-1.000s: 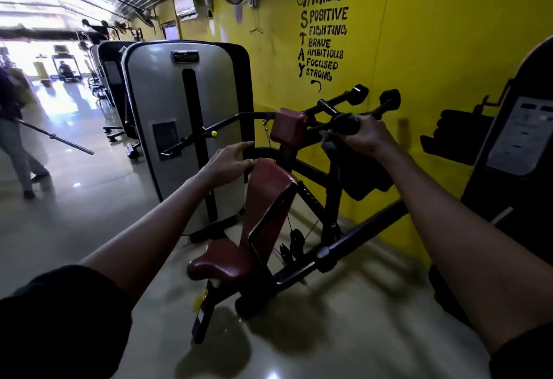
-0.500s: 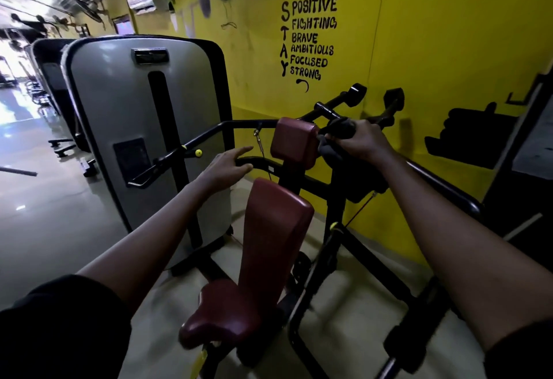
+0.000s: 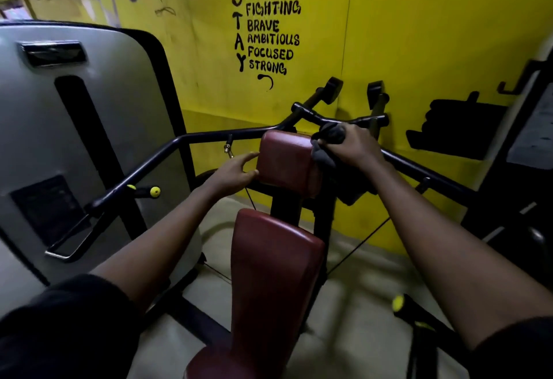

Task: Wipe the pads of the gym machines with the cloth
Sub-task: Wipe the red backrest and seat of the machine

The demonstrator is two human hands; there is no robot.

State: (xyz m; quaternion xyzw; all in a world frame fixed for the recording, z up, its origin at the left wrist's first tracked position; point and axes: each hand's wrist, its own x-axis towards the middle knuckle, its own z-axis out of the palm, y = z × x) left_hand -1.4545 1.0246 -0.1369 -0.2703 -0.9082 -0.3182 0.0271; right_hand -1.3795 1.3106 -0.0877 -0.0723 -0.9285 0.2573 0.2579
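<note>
A black gym machine stands against the yellow wall with dark red pads: a small upper pad (image 3: 285,158), a long back pad (image 3: 273,271) below it and a seat (image 3: 209,363) at the bottom edge. My left hand (image 3: 236,170) touches the upper pad's left side with fingers spread. My right hand (image 3: 354,145) grips a dark grey cloth (image 3: 327,146) bunched at the pad's upper right corner, beside the black handle bars (image 3: 317,109).
A grey weight-stack cover (image 3: 74,127) stands close on the left, with a black lever bar (image 3: 143,175) and yellow knob (image 3: 155,191) crossing in front. Another machine (image 3: 526,145) edges in at right. The yellow wall (image 3: 419,34) with painted lettering is right behind.
The view has moved closer and lower over the machine. My left hand went from the back pad's top up to the upper pad's left side. My right hand has kept gripping the cloth near the handle.
</note>
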